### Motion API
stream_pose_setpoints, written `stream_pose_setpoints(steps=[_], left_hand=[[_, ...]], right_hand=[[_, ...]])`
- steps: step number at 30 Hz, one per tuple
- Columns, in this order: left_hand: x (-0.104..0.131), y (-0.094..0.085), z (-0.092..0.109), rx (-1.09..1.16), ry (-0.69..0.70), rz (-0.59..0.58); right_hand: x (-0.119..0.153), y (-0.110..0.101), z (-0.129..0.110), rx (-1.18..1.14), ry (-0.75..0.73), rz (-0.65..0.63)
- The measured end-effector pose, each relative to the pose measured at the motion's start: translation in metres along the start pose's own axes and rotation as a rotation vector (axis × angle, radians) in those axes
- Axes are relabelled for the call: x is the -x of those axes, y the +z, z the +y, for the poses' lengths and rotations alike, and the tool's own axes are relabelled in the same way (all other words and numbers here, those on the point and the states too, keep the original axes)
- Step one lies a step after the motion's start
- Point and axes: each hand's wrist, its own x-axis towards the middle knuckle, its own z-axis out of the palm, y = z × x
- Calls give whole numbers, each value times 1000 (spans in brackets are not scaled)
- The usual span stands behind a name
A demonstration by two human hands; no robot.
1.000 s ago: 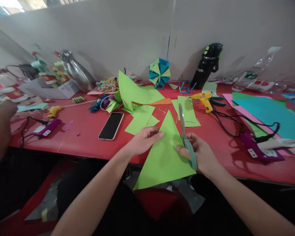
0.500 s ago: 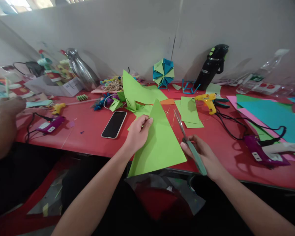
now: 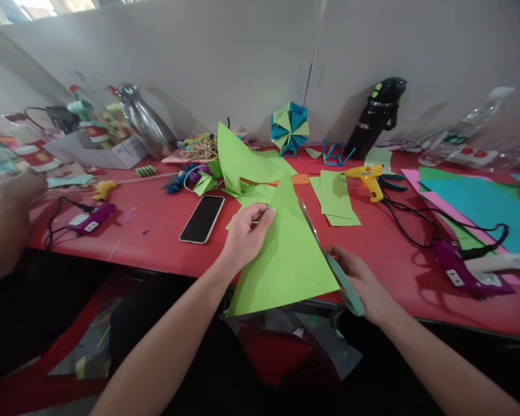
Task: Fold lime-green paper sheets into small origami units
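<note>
Pinched in my left hand [image 3: 250,231] is a large sheet of light green paper [image 3: 288,260], held tilted over the table's front edge with its pointed end away from me. My right hand [image 3: 359,283] grips a pair of scissors [image 3: 344,280] with green handles. Their metal blades lie along the paper's right edge, pointing away from me; I cannot tell whether the paper is between them. Behind the sheet, more green paper [image 3: 251,159] stands curled among folded scraps. Cut green rectangles [image 3: 335,199] lie to the right, and a phone [image 3: 202,219] lies left of my left hand.
On the red table [image 3: 151,254] are a yellow glue gun [image 3: 370,180], a purple power strip [image 3: 468,268] with looping black cable, and coloured sheets [image 3: 481,199]. A black bottle [image 3: 375,118] and a blue-green paper ornament [image 3: 290,128] stand at the back. Another person's arm [image 3: 6,219] is far left.
The green sheet and my left hand have shifted slightly right. The scissors, apart from the sheet before, now meet its right edge.
</note>
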Motion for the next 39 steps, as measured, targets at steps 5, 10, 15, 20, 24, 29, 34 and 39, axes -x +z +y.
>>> stream_pose_setpoints(steps=[5,10,15,20,24,29,34,39], left_hand=[[1,2,3,50,-21,-9],[1,2,3,96,-36,-21],[1,1,4,102,-45,-37],[1,1,5,105,-54,-46],[0,0,5,135,-83,-54],[0,-1,5,184,-128,-52],[0,-2,3,216,-147,-55],[0,-2,2,243,-143,-59]], right_hand=[[0,-1,10,-46,-3,-4],[2,1,7,-52,29,-7],[4,3,-2,-19,63,-15],[3,4,-2,-46,57,-20],[4,4,-1,-62,58,1],[5,5,-2,-75,66,17],[5,4,-1,-108,64,-6],[4,3,2,-109,51,-21]])
